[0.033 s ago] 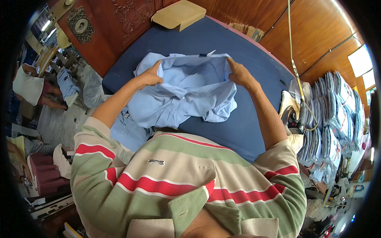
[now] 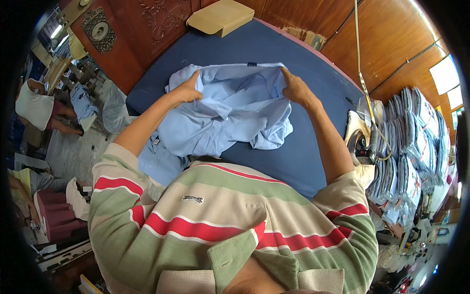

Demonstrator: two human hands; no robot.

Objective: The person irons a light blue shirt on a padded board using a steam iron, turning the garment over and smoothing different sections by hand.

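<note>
Head view, middle of the frame: a light-blue garment (image 2: 215, 134) lies bunched on a dark-blue padded table (image 2: 230, 51), its upper opening spread wide like the mouth of a bag. At the left end of that opening the left hand (image 2: 188, 93) pinches the edge, thumb up; at the right end the right hand (image 2: 296, 89) grips it in the same way, so both are closed on cloth. A small dark label (image 2: 252, 64) sits on the far edge between them. As far as can be judged, the opening-out is done at this edge, while the body below remains rumpled, neither flat nor folded, so smoothing and ordering of the cloth look undone. Just below and left of it, another light-blue cloth (image 2: 159, 164) lies partly hidden by the person's striped shirt (image 2: 230, 196). Farther out, a flat cardboard box (image 2: 223, 17) rests at the table's far end, top centre. At the right of the frame an iron (image 2: 363, 156) stands near tall stacks of bagged garments (image 2: 409, 142), apparently finished pieces. Toward the left edge, a person in a white top (image 2: 36, 108) is near a clear plastic bag (image 2: 112, 108).
</note>
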